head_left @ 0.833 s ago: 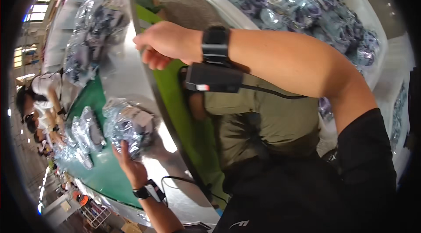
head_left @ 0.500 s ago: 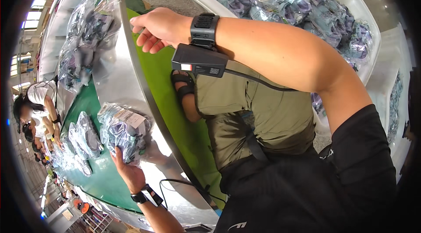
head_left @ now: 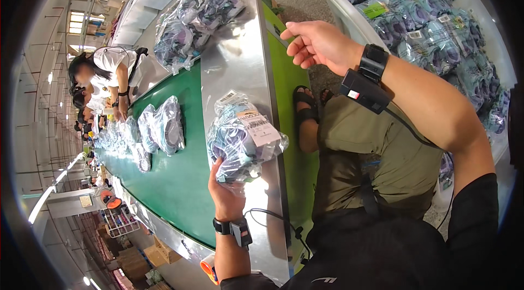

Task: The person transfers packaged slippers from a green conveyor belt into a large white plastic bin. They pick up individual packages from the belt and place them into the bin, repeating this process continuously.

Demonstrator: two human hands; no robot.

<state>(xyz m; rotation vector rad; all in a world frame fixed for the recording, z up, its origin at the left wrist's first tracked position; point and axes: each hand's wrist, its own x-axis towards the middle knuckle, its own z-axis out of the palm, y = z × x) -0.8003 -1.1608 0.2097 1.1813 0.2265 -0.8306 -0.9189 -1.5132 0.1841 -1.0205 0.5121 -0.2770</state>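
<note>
At the far left of my fingers, a co-worker in a white top [head_left: 109, 66] leans over the green belt [head_left: 185, 191]. Nearer to my left fingers, but apart from them, some bagged shoes [head_left: 169, 126] lie on this belt. Beyond my left fingers, a heap of bagged shoes [head_left: 199, 22] rests at the far end of the metal border [head_left: 232, 66]. My left hand [head_left: 227, 201] touches the near side of a clear bag of blue-purple shoes [head_left: 232, 140]; one finger lies along it, the others are hidden, so I cannot tell if they pinch. The bag carries a white label [head_left: 263, 133]. To the right, my right hand [head_left: 322, 45] is in the air, its fingers loosely curled, holding nothing. Right of these fingers stands a white bin [head_left: 334, 1] full of bagged shoes.
</note>
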